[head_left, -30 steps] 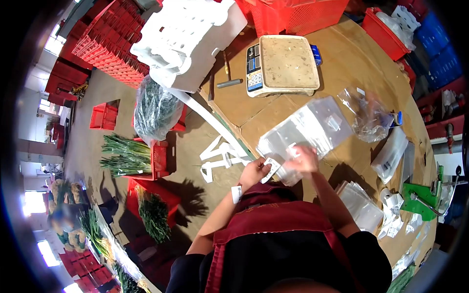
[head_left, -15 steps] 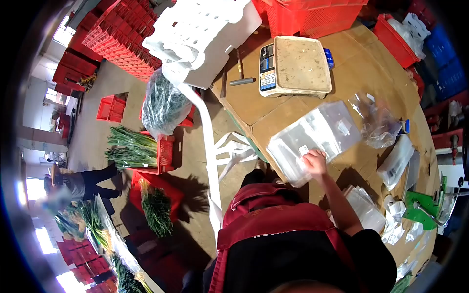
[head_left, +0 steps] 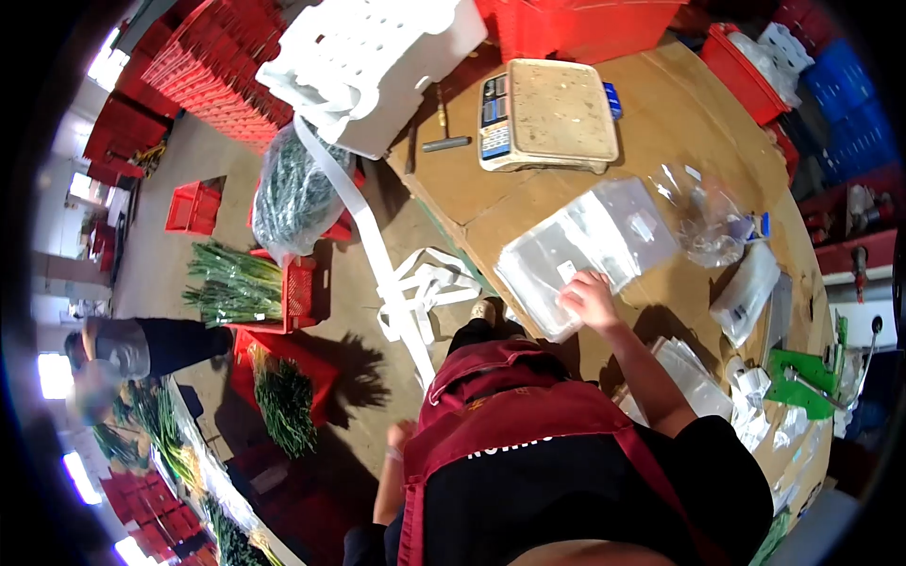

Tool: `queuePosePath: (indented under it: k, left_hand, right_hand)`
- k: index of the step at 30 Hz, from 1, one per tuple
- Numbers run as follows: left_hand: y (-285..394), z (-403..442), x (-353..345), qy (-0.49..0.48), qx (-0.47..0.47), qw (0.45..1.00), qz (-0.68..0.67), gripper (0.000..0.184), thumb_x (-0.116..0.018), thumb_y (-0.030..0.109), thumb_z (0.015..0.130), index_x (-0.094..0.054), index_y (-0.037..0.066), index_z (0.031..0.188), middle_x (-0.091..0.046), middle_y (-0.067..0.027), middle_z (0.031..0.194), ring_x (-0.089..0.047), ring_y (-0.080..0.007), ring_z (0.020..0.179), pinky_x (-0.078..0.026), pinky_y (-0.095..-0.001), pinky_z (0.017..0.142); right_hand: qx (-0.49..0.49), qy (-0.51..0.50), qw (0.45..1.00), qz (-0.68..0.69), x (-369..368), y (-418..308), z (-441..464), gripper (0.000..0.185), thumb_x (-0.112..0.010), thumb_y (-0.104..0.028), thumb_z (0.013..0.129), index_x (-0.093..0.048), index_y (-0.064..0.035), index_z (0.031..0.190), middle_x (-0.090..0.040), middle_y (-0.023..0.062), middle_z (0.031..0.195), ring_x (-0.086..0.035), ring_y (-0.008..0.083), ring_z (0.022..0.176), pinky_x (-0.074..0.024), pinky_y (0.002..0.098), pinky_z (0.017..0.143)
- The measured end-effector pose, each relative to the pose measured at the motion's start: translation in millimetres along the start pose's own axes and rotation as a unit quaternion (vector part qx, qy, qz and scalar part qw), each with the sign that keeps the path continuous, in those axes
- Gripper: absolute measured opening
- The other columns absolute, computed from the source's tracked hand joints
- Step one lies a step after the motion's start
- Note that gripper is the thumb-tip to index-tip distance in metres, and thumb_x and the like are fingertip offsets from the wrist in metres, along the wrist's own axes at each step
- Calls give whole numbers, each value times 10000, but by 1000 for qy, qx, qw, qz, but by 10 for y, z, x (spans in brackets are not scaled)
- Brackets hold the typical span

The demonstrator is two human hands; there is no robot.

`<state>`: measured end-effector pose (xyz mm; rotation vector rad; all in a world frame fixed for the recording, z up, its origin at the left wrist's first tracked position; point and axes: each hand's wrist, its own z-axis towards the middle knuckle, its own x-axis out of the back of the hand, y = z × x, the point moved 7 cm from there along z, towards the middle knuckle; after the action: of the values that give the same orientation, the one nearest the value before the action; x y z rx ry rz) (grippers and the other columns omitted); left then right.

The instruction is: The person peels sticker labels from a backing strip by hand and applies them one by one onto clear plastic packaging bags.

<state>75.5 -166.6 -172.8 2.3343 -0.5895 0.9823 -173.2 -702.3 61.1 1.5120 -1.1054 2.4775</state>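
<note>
My right hand [head_left: 589, 296] rests on a spread stack of clear plastic bags [head_left: 557, 250], its fingers bent together beside a small white label [head_left: 566, 271]. Whether it pinches anything is hidden. Low beside the apron, my left hand [head_left: 401, 435] is partly visible near the white label strip [head_left: 363, 222]; its fingers are too small to make out. That strip hangs from the white crate [head_left: 373, 66] and lies in loops on the floor. Beyond the bags stands a scale [head_left: 562, 113] with a dirty tray.
Red crates [head_left: 297, 292] with green leafy bundles stand on the floor at left. A person [head_left: 142, 347] bends over more bundles at far left. On the table's right are a crumpled bag [head_left: 708, 226], more bags [head_left: 694, 377] and a green tape dispenser [head_left: 802, 382].
My left hand has left the label it held over the bags and moved down beside my body. My right hand has settled on the bag stack. The far person has come into view.
</note>
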Motion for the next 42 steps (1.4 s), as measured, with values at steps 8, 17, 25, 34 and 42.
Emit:
queuePosePath:
  k: [8, 17, 25, 34, 42]
  left_hand:
    - [2848, 963, 2353, 34, -138, 875, -463, 96, -536, 39, 822, -583, -45, 818, -641, -88, 736, -622, -144, 653, -500, -258, 577]
    - [4448, 1134, 1854, 11, -451, 872, -192, 142, -618, 108, 857, -592, 12, 959, -591, -5, 741, -506, -67, 643, -428, -230, 592]
    - [4771, 1127, 1889, -96, -377, 882, -267, 99, -619, 118, 857, -590, 27, 885, -522, 9, 651, -445, -70, 613, -398, -234, 567]
    - [4456, 1371, 1871, -54, -399, 856, -323, 135, -582, 69, 852, -525, 26, 737, -522, 24, 644, -440, -42, 592, -367, -217, 531]
    - [4684, 1161, 2025, -143, -341, 871, -324, 172, -574, 55, 860, -499, 20, 709, -447, 62, 606, -378, -21, 558, -315, -203, 482]
  right_hand:
    - [-164, 74, 953, 242, -107, 518, -188, 64, -629, 1, 718, -605, -49, 752, -593, 33, 813, -559, 188, 770, -422, 304, 715]
    - [-259, 302, 914, 75, 1369, 156, -125, 117, -548, -89, 868, -591, -21, 953, -594, 38, 868, -549, 124, 792, -453, 268, 733]
    - [-266, -19, 865, 426, -96, -109, 60, 140, -712, -115, 764, -618, -11, 763, -603, -8, 674, -527, 53, 629, -429, 228, 561]
    - [-319, 49, 945, -55, 216, 233, 153, 336, -727, -312, 692, -605, -80, 902, -617, 71, 793, -597, 238, 719, -443, 348, 691]
    - [-72, 119, 988, -67, 65, 9, 22, 139, -693, -171, 656, -559, -135, 650, -522, -4, 736, -510, 201, 757, -343, 331, 761]
